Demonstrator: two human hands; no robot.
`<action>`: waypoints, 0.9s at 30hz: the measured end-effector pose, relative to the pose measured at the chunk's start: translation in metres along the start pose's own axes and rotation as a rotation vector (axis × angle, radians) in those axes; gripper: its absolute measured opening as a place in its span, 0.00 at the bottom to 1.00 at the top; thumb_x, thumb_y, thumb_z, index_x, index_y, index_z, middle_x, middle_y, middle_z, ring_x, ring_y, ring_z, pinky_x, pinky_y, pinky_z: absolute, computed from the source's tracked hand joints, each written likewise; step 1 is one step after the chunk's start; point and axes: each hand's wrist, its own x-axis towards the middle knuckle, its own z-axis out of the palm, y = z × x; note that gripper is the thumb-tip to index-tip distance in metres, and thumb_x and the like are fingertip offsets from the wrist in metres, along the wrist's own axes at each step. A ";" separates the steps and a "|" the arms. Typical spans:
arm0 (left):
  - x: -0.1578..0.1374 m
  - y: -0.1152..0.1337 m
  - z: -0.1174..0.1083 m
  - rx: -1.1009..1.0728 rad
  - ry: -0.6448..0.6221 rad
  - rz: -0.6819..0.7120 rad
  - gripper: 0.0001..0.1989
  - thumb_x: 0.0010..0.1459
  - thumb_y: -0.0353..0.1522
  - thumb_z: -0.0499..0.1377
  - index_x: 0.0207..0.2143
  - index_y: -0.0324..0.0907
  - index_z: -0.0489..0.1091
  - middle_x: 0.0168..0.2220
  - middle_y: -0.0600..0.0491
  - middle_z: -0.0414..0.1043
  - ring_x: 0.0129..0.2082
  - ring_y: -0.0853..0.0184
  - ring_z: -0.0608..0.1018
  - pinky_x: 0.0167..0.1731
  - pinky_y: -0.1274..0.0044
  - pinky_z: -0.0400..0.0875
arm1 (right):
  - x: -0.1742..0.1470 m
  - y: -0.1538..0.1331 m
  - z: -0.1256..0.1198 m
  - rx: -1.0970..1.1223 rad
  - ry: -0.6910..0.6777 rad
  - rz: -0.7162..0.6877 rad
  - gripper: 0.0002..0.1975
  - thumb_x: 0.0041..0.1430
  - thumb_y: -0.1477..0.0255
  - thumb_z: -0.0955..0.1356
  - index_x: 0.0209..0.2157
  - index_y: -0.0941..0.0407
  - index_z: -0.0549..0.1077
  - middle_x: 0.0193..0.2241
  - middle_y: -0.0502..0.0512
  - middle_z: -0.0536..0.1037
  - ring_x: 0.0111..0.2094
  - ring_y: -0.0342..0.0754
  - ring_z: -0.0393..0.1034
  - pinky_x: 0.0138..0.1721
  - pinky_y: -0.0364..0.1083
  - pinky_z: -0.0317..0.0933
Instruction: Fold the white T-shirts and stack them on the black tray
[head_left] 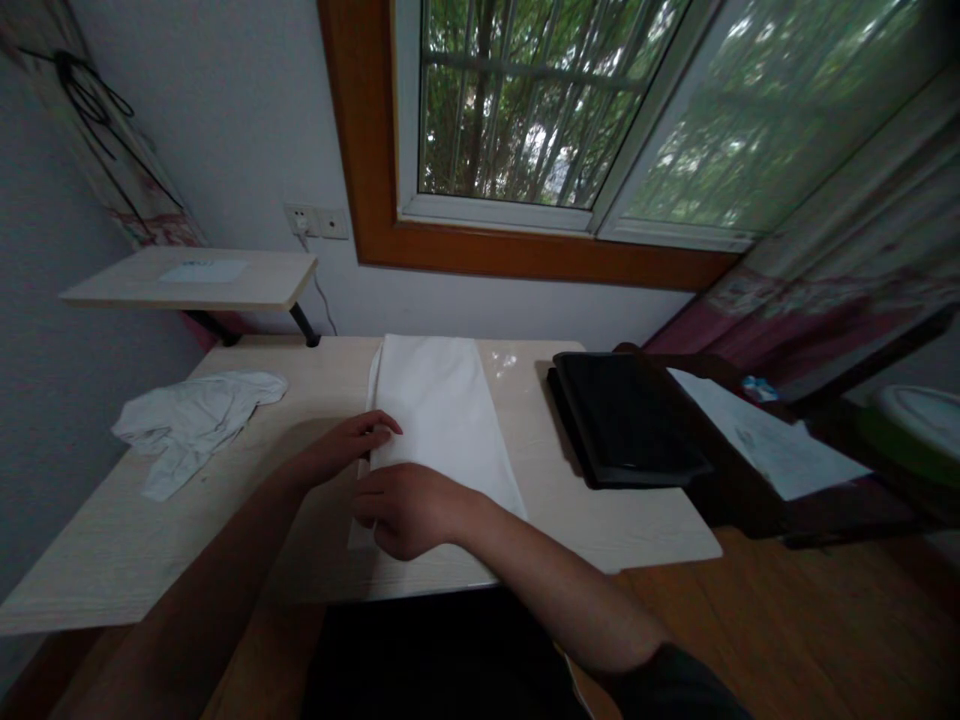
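Observation:
A white folded cloth point(442, 390) lies lengthwise on the light wood-topped table, its layers showing along the left edge. My left hand point(356, 440) rests on that edge about halfway down, fingers stretched onto the fabric and slightly bent. Closer to me, my right hand point(420, 505) reaches across the cloth from the right. Its fingers are curled round the cloth's left edge near the front corner, and the fingertips are partly hidden.
A crumpled white cloth point(199, 420) lies on the table point(600, 520) at left, below a small raised shelf point(187, 280). To the right sits a black laptop-like slab point(630, 420). Beyond it, a paper sheet point(772, 435) lies on dark furniture. A window point(540, 110) is behind.

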 end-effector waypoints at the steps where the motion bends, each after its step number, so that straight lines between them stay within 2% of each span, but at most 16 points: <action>1: -0.003 0.001 -0.001 0.008 0.013 0.011 0.17 0.63 0.45 0.57 0.46 0.44 0.73 0.35 0.56 0.70 0.33 0.68 0.69 0.33 0.77 0.64 | 0.002 -0.002 0.000 0.000 -0.001 0.000 0.05 0.57 0.78 0.65 0.33 0.55 0.71 0.35 0.53 0.76 0.38 0.49 0.67 0.39 0.46 0.61; 7: -0.018 -0.008 -0.008 0.041 -0.001 -0.009 0.15 0.62 0.44 0.58 0.44 0.44 0.72 0.33 0.57 0.67 0.31 0.69 0.67 0.31 0.77 0.62 | 0.013 -0.010 0.002 0.006 -0.036 0.002 0.05 0.58 0.77 0.66 0.35 0.56 0.72 0.35 0.54 0.77 0.40 0.50 0.68 0.41 0.46 0.62; 12: -0.026 -0.027 -0.013 0.059 -0.063 -0.076 0.19 0.60 0.46 0.58 0.47 0.45 0.70 0.31 0.57 0.65 0.31 0.67 0.68 0.31 0.77 0.63 | 0.023 -0.006 0.023 0.062 -0.108 0.008 0.06 0.59 0.78 0.66 0.36 0.57 0.74 0.39 0.55 0.79 0.40 0.48 0.70 0.42 0.46 0.63; 16: -0.030 -0.042 -0.014 0.139 -0.122 -0.100 0.18 0.59 0.44 0.58 0.46 0.44 0.71 0.31 0.57 0.66 0.31 0.66 0.69 0.32 0.76 0.63 | 0.019 -0.001 0.037 0.175 -0.136 0.008 0.14 0.59 0.79 0.66 0.47 0.57 0.76 0.45 0.56 0.79 0.45 0.48 0.72 0.47 0.45 0.65; 18: -0.032 -0.048 -0.012 0.169 -0.110 -0.083 0.17 0.59 0.42 0.58 0.46 0.44 0.71 0.33 0.56 0.68 0.33 0.66 0.70 0.34 0.75 0.64 | 0.008 0.004 0.038 0.231 -0.085 0.037 0.19 0.59 0.79 0.67 0.51 0.56 0.75 0.49 0.56 0.78 0.48 0.48 0.72 0.50 0.46 0.65; 21: -0.037 -0.052 -0.007 0.171 -0.089 -0.060 0.16 0.59 0.41 0.57 0.46 0.44 0.72 0.34 0.56 0.70 0.35 0.65 0.71 0.37 0.75 0.66 | -0.020 0.020 0.033 0.275 0.044 0.097 0.20 0.58 0.81 0.66 0.52 0.55 0.75 0.49 0.56 0.77 0.49 0.48 0.72 0.53 0.47 0.66; 24: -0.045 -0.047 0.000 0.184 -0.095 -0.078 0.14 0.59 0.42 0.57 0.42 0.44 0.74 0.37 0.53 0.74 0.39 0.62 0.74 0.42 0.72 0.68 | -0.059 0.042 0.025 0.264 0.162 0.225 0.17 0.60 0.82 0.66 0.50 0.56 0.75 0.44 0.56 0.77 0.42 0.46 0.73 0.46 0.45 0.68; 27: -0.054 -0.040 0.006 0.196 -0.108 -0.089 0.15 0.60 0.43 0.57 0.40 0.44 0.75 0.42 0.51 0.77 0.44 0.60 0.76 0.47 0.70 0.69 | -0.101 0.059 0.019 0.175 0.253 0.362 0.11 0.64 0.79 0.67 0.46 0.56 0.76 0.39 0.55 0.76 0.39 0.47 0.71 0.44 0.46 0.66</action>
